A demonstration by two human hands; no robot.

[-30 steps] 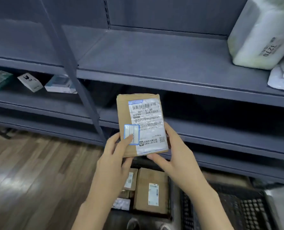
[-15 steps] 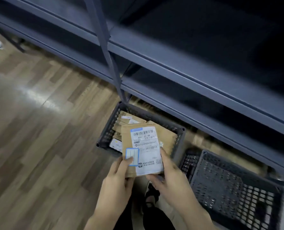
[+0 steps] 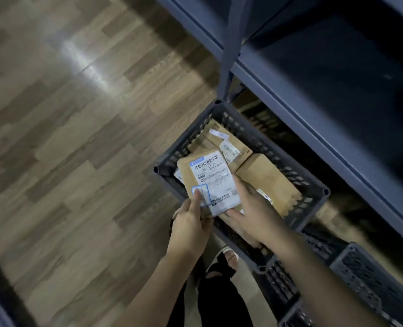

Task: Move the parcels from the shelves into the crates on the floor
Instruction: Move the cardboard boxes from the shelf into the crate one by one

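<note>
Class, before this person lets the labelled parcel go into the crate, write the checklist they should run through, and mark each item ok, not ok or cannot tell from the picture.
1. Parcel held securely: ok. The left hand and right hand both grip the labelled parcel at its lower edge.
2. Parcel over the target crate: ok. It hangs above the near crate.
3. Room in the crate: ok, probably. Brown parcels already lie inside, below the rim.
4. Label facing up: ok. The white label shows.
5. Drop height low enough: cannot tell. One view gives no depth.
6. Second crate free as an alternative: cannot tell. Only part is visible.
</note>
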